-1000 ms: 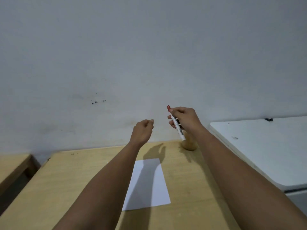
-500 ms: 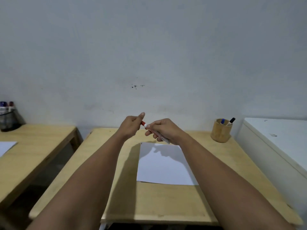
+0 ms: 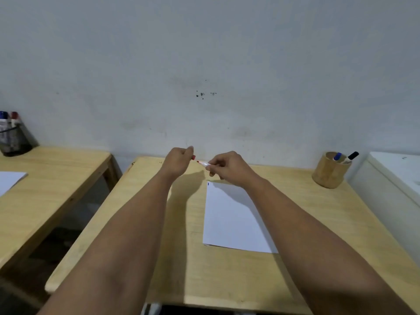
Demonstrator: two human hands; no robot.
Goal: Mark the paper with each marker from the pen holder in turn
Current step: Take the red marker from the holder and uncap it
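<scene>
My right hand (image 3: 229,168) grips a red marker (image 3: 203,164) with its bare red tip pointing left, above the far end of the white paper (image 3: 229,218). Just to its left, my left hand (image 3: 178,160) pinches the red cap (image 3: 193,157), a small gap away from the tip. A short blue mark (image 3: 208,184) sits at the paper's far left corner. The round wooden pen holder (image 3: 330,170) stands at the desk's far right and holds a blue marker (image 3: 337,156) and a black marker (image 3: 352,156).
The wooden desk (image 3: 141,223) meets a grey wall. A second wooden desk (image 3: 56,176) at the left carries a dark mesh cup of markers (image 3: 11,136) and a sheet of paper (image 3: 9,180). A white cabinet (image 3: 395,178) flanks the right side.
The view swung down and left as my hands carried the red marker from the holder to above the paper. The left hand met the cap and has pulled it off the tip.
</scene>
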